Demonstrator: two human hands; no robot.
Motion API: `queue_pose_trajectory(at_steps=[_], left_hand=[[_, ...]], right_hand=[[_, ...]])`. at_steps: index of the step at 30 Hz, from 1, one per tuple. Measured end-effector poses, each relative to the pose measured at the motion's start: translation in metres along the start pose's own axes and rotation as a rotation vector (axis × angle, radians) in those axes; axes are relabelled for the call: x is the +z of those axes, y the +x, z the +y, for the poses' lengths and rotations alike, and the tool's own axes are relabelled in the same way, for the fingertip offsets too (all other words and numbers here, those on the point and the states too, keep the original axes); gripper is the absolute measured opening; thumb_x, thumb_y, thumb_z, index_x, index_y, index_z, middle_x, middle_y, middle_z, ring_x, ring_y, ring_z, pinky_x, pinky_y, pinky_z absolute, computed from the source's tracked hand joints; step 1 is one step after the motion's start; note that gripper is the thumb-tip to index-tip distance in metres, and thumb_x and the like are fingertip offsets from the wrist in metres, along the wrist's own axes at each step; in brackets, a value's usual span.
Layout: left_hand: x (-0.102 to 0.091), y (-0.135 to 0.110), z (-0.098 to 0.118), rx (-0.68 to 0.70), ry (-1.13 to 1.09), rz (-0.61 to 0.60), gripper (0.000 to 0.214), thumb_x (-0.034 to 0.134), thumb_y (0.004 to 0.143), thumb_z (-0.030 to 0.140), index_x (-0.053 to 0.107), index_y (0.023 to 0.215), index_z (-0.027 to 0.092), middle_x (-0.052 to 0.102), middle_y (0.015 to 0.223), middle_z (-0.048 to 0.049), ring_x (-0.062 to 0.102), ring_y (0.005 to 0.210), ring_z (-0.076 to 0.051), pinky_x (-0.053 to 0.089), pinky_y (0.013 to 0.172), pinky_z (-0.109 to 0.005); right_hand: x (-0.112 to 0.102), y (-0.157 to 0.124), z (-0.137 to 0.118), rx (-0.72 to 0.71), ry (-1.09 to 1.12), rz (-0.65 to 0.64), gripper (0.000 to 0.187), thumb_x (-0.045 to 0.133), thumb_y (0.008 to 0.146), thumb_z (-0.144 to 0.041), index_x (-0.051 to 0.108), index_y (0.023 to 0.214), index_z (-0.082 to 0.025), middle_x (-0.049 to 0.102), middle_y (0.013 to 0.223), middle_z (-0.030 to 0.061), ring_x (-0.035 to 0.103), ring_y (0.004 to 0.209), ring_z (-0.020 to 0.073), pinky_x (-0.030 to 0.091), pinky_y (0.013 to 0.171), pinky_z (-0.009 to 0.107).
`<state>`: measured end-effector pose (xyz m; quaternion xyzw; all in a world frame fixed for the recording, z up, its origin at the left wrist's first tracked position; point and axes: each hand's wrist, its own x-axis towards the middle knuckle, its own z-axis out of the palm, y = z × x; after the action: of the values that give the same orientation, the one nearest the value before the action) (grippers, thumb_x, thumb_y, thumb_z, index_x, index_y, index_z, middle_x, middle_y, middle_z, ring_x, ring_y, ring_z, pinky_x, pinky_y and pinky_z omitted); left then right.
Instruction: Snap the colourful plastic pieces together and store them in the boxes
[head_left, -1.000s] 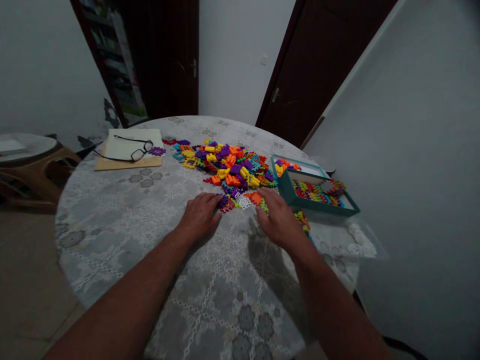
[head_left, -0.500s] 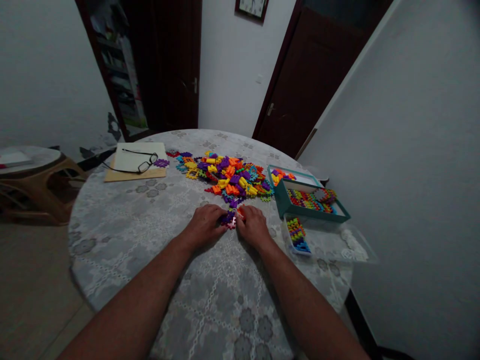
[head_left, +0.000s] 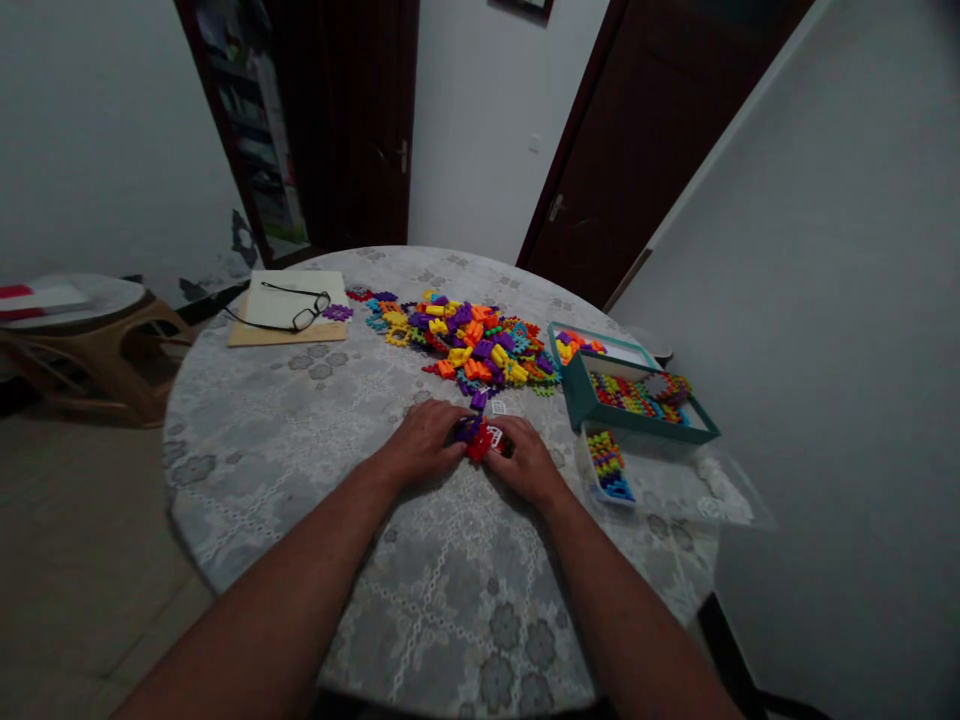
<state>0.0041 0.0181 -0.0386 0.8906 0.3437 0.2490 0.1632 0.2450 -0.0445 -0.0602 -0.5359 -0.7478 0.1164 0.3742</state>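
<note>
Red piece point(head_left: 478, 449) and purple piece point(head_left: 468, 431) are sitting together in the head view, just nearer than the pile point(head_left: 480, 345). The left hand point(head_left: 427, 440), half curled, is pinching the purple piece; the right hand point(head_left: 527, 463), likewise curled, is holding the red piece. Both are probably handling as light, stiff plastic, best taken by their edges.

No text, label, brand, number or sign can be read. At twelve o'clock the picture's top edge cuts off the framed wall piece point(head_left: 525, 10); between ten and eleven o'clock the shelf goods point(head_left: 255, 135) are too dark and small, and at nine o'clock the red-and-white flat item point(head_left: 52, 301) is too blurred.
</note>
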Motion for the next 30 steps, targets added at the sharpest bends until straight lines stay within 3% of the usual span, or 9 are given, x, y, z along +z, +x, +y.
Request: queue_pose_trajectory(at_steps=[7, 12, 16, 20, 26, 30], left_hand=[[0.0, 0.003, -0.002, 0.003, 0.052, -0.017, 0.031, 0.067, 0.099, 0.03, 0.076, 0.127, 0.024, 0.078, 0.12, -0.0117, 0.068, 0.118, -0.032, 0.05, 0.106, -0.048], [0.008, 0.006, -0.008, -0.111, -0.003, 0.06, 0.027, 0.058, 0.104, 0.024, 0.074, 0.125, 0.022, 0.079, 0.12, -0.0122, 0.071, 0.117, -0.03, 0.052, 0.108, -0.046], [0.01, 0.005, -0.01, -0.226, -0.053, 0.124, 0.039, 0.057, 0.105, 0.026, 0.064, 0.143, 0.022, 0.077, 0.133, -0.015, 0.072, 0.122, -0.03, 0.054, 0.109, -0.046], [0.006, 0.005, -0.009, -0.296, -0.086, 0.136, 0.042, 0.061, 0.103, 0.027, 0.061, 0.145, 0.025, 0.078, 0.13, -0.0134, 0.074, 0.117, -0.03, 0.056, 0.104, -0.045], [0.003, 0.007, -0.006, -0.326, -0.095, 0.122, 0.027, 0.058, 0.104, 0.032, 0.066, 0.128, 0.024, 0.079, 0.116, -0.0105, 0.075, 0.107, -0.028, 0.056, 0.096, -0.04], [0.001, 0.008, -0.006, -0.337, -0.069, 0.101, 0.019, 0.056, 0.105, 0.034, 0.067, 0.116, 0.023, 0.078, 0.108, -0.0104, 0.073, 0.099, -0.027, 0.055, 0.091, -0.04]], right_hand=[[0.005, -0.001, 0.0, 0.064, 0.007, 0.136, 0.059, 0.073, 0.082, -0.015, 0.069, 0.14, -0.023, 0.067, 0.128, 0.0108, 0.067, 0.12, 0.0278, 0.055, 0.113, 0.045], [0.006, -0.001, 0.006, 0.106, -0.024, 0.181, 0.048, 0.065, 0.087, -0.018, 0.072, 0.134, -0.02, 0.067, 0.122, 0.012, 0.066, 0.12, 0.0289, 0.054, 0.114, 0.047], [-0.001, 0.0, 0.011, 0.18, -0.009, 0.151, 0.055, 0.056, 0.08, -0.01, 0.073, 0.131, -0.019, 0.068, 0.13, 0.0128, 0.065, 0.127, 0.028, 0.051, 0.118, 0.045], [-0.012, -0.002, 0.012, 0.224, -0.063, 0.126, 0.063, 0.051, 0.075, -0.005, 0.071, 0.134, -0.019, 0.068, 0.135, 0.0129, 0.064, 0.132, 0.027, 0.048, 0.122, 0.043], [-0.026, -0.012, -0.001, 0.221, -0.309, -0.065, 0.058, 0.062, 0.083, -0.012, 0.07, 0.14, -0.015, 0.069, 0.137, 0.0179, 0.06, 0.131, 0.0336, 0.046, 0.12, 0.046], [-0.032, -0.011, -0.006, 0.233, -0.372, -0.135, 0.045, 0.064, 0.085, -0.012, 0.075, 0.128, -0.018, 0.073, 0.13, 0.0177, 0.063, 0.124, 0.0338, 0.048, 0.113, 0.044]])
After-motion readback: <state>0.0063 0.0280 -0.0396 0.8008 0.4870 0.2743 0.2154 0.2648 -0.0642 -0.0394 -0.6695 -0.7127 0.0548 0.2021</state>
